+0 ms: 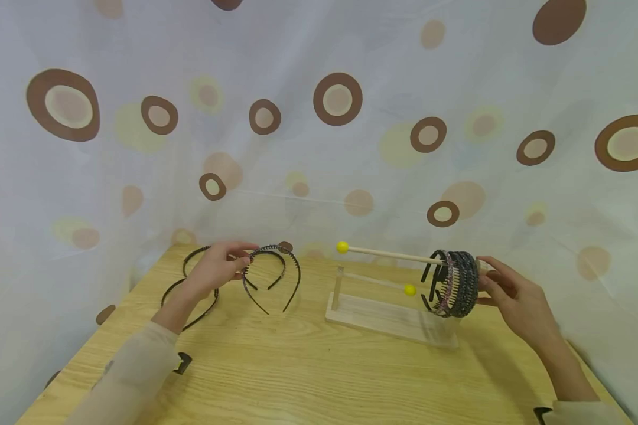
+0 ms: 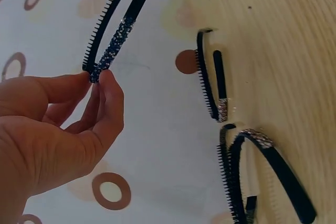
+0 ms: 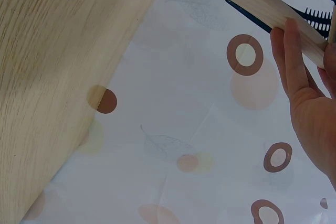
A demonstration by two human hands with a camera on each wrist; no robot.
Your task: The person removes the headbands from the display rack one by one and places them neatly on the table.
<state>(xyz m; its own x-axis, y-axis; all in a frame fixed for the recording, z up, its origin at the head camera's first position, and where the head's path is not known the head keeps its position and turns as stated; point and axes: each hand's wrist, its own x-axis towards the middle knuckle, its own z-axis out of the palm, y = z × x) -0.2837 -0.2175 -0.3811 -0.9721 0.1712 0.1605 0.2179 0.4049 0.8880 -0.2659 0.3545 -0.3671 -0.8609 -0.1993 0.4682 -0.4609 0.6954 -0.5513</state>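
Note:
In the head view my left hand (image 1: 218,270) pinches one side of a dark toothed headband (image 1: 299,276) near the middle of the table. The left wrist view shows thumb and fingers meeting at its glittery part (image 2: 113,48). Other headbands (image 2: 283,169) rest on the table beside that hand. At the right, my right hand (image 1: 526,307) grips the end post of a wooden stand (image 1: 388,317), its fingers lying along the wood (image 3: 257,3) in the right wrist view. Several glittery headbands (image 1: 464,284) hang bunched on the stand's right end, close to that hand.
The stand's rods end in yellow balls (image 1: 342,247) that point left. A light wood table (image 1: 298,372) lies below, with a spotted curtain (image 1: 298,159) behind it and along its sides.

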